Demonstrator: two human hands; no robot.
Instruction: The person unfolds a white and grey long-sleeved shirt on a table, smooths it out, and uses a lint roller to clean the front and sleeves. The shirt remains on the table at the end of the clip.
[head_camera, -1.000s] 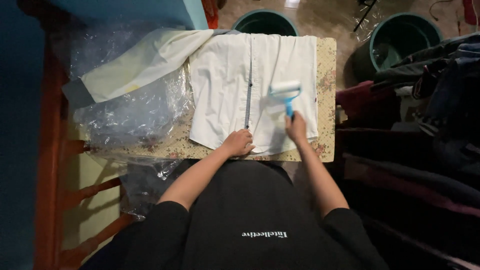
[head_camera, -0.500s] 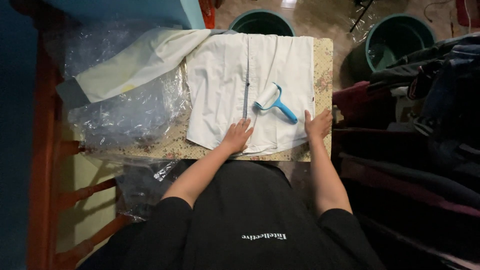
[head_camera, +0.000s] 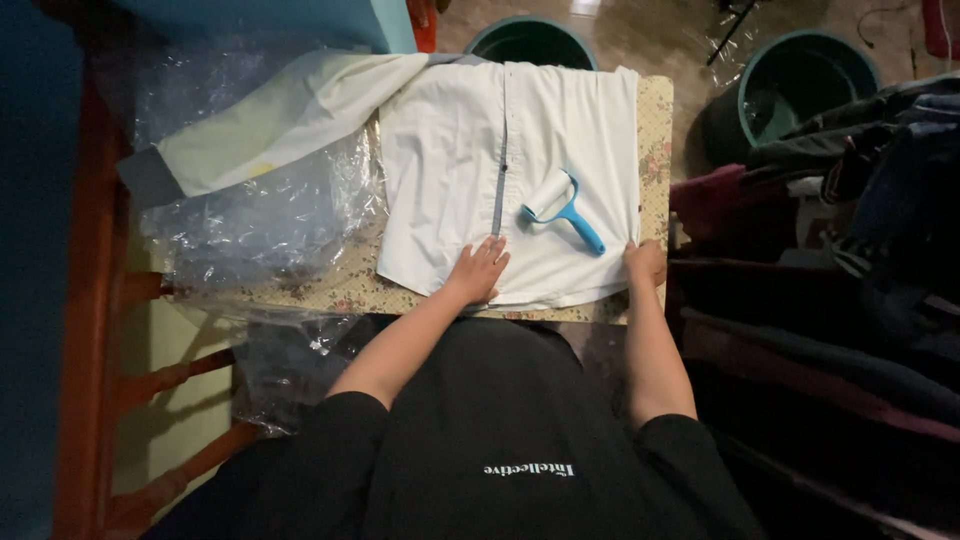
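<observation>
A white shirt with a grey placket lies spread flat on a small table with a floral cover. A lint roller with a white roll and a blue handle rests on the shirt, right of the placket, with no hand on it. My left hand lies flat on the shirt's near hem beside the placket, fingers apart. My right hand pinches the shirt's near right corner at the table's edge.
Crumpled clear plastic wrap and a pale yellow garment cover the table's left side. Two dark green tubs stand on the floor behind. A pile of dark clothes is at the right. A red wooden frame runs along the left.
My right hand let go of the lint roller, which now lies on the shirt, and moved down to the shirt's near right corner. My left hand stayed in place.
</observation>
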